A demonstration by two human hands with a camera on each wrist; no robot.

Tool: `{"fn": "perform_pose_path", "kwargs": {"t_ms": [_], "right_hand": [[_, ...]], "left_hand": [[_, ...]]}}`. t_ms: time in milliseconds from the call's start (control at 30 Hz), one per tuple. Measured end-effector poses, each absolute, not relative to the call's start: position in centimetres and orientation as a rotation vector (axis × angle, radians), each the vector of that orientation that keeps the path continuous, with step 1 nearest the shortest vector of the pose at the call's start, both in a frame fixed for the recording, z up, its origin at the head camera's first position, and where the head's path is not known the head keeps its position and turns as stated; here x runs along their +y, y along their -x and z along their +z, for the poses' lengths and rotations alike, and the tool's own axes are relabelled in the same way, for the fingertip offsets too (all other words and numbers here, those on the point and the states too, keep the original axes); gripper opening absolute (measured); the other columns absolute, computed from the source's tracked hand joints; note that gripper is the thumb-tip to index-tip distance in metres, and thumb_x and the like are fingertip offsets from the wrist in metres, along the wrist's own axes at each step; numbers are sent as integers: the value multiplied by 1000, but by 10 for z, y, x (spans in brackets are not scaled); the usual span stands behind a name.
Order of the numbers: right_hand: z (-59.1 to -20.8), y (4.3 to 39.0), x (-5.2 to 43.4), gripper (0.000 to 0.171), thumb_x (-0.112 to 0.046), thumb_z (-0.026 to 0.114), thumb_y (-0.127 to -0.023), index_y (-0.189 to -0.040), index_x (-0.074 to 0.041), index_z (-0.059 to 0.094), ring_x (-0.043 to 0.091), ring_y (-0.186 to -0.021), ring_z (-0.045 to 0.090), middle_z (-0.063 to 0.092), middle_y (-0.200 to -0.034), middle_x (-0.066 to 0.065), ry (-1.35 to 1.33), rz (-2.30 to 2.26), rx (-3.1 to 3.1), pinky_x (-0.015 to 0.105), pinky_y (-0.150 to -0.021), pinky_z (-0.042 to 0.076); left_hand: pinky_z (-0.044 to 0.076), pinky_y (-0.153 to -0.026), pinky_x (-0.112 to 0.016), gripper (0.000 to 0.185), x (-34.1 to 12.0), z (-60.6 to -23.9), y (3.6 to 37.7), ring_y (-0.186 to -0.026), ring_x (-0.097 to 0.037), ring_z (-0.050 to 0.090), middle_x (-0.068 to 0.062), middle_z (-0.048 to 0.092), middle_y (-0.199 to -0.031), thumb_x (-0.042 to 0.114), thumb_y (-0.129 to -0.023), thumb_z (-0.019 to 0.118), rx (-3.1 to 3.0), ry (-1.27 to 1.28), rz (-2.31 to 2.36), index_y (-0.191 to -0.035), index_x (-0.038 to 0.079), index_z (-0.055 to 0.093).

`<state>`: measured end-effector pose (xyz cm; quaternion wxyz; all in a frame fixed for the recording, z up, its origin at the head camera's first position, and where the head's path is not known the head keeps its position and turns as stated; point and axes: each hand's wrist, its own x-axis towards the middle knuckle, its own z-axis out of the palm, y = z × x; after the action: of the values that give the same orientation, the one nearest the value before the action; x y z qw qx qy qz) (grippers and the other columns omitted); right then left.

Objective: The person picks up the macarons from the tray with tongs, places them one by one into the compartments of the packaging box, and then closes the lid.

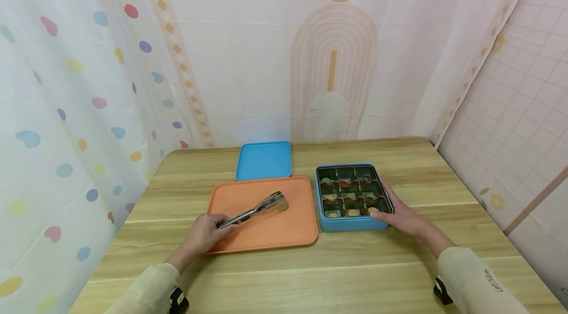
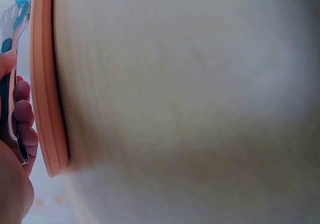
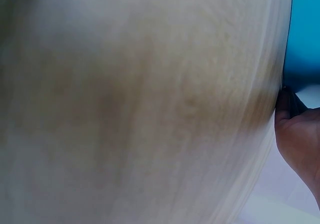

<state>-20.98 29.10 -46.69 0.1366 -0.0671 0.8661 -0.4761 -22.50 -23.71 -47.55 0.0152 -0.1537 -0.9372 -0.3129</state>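
My left hand grips a pair of metal tongs by the handles, over the orange tray. At the tongs' tips is a small, round, brownish-green piece, above the tray. In the left wrist view, fingers wrap round the tongs beside the tray's edge. My right hand holds the blue box at its near right corner, thumb over the rim and fingers along the right side. Dark compartments in the box hold small yellow, green and reddish pieces.
Behind the orange tray lies a flat blue lid, close to the tray's far edge. Everything stands on a wooden table. Patterned curtains hang along its back and sides.
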Motion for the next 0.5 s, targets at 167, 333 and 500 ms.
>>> {"fn": "perform_pose_path", "kwargs": {"t_ms": [167,333,500], "right_hand": [[-468,210,291,102,-40,63,-96,-158,-12,-13,54,-143,-1,-8,-160,29,196,-1378,2503,73,-106,8],[-467,210,291,102,-40,63,-96,-158,-13,-13,54,-143,-1,-8,-160,29,192,-1379,2503,73,-106,8],[-467,209,291,102,-40,64,-96,-158,-13,-12,54,-143,0,-7,-160,29,195,-1376,2513,73,-107,8]], "left_hand": [[34,-49,-23,11,-237,-473,227,-53,-8,42,9,54,-63,24,-88,78,-2906,475,-985,-83,15,75],[34,-50,-23,11,-235,-469,230,-55,-8,43,9,58,-66,24,-89,77,-2897,469,-991,-84,15,75],[34,-49,-23,12,-230,-462,234,-54,-9,43,8,58,-66,27,-89,76,-2910,461,-1024,-85,16,75]]}}
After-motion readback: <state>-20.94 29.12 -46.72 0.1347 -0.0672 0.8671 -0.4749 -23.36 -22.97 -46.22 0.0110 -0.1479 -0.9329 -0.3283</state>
